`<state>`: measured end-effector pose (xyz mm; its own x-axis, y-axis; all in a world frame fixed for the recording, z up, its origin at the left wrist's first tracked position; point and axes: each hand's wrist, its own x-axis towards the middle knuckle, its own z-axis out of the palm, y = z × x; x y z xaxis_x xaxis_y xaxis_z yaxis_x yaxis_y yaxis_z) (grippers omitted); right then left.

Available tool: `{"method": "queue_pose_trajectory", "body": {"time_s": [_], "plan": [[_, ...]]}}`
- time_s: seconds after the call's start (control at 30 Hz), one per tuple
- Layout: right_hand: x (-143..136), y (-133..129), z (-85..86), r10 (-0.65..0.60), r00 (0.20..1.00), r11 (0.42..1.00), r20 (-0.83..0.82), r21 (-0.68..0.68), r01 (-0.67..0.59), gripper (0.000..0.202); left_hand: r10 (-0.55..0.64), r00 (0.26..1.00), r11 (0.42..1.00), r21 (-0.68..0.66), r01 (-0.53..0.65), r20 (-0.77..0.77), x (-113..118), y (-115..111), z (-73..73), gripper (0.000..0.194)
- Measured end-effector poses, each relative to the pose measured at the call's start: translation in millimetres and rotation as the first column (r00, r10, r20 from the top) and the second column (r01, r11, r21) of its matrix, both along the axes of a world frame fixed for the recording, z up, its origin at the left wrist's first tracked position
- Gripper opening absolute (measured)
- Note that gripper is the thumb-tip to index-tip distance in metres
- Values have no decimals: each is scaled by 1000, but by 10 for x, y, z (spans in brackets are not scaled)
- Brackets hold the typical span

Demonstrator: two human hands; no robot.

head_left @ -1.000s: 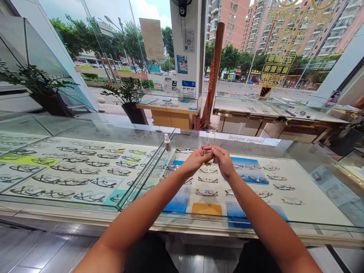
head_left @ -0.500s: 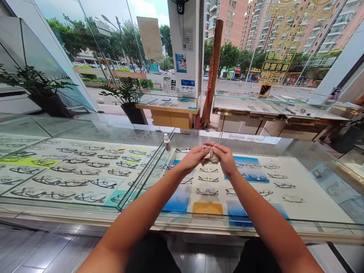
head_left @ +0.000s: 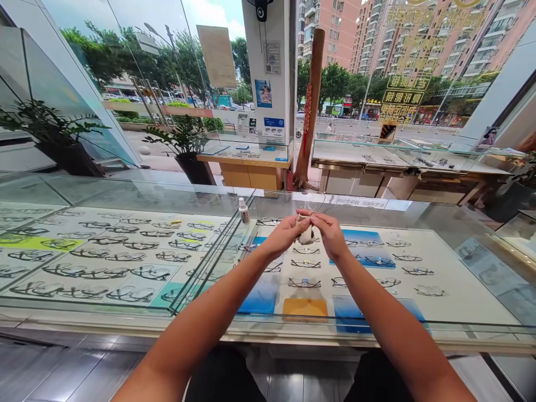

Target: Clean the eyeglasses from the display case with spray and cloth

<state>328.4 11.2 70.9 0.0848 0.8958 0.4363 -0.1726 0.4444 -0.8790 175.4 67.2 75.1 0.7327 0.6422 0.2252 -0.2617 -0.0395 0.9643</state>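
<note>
left hand [head_left: 292, 230] and right hand [head_left: 329, 228] gripping pale cloth [head_left: 306, 234] and thin-framed glasses [head_left: 317, 204] together, white bottle [head_left: 243, 211] standing nearby (on glass counter [head_left: 419, 216])

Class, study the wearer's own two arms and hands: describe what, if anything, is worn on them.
The left hand and right hand are ungloved. No watch or bracelet shows at either wrist, and no sleeve covers the left forearm or right forearm. Rings would be too small to rule out.
</note>
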Motion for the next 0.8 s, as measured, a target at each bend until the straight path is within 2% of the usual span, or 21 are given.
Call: {"method": "queue_pose_trajectory", "body": {"time_s": [0.17, 0.4, 0.57, 0.7, 0.8], "plan": [[-3, 9, 0, -5, 999, 999, -50, -39, 3, 26, -19, 1000, 1000, -14, 19, 16, 2, 2, -24, 55], [-21, -31, 61, -58, 997, 998, 58, 5, 58, 31, 85, 996, 996, -2, -85, -4, 50, -8, -29, 60], [3, -27, 63, -49, 999, 998, -10, -38, 49, 32, 16, 1000, 1000, 2, -16, 21, 4, 17, -31, 56], [25, -22, 77, -88, 994, 991, -66, -109, 80, 32, -61, 998, 997, 55, 62, -22, -26, 18, -12, 53], [13, -29, 90, -84, 995, 991, -59, -112, 77, 34, 5, 1000, 997, 79, -4, -7, 7, -14, -8, 56]]}}
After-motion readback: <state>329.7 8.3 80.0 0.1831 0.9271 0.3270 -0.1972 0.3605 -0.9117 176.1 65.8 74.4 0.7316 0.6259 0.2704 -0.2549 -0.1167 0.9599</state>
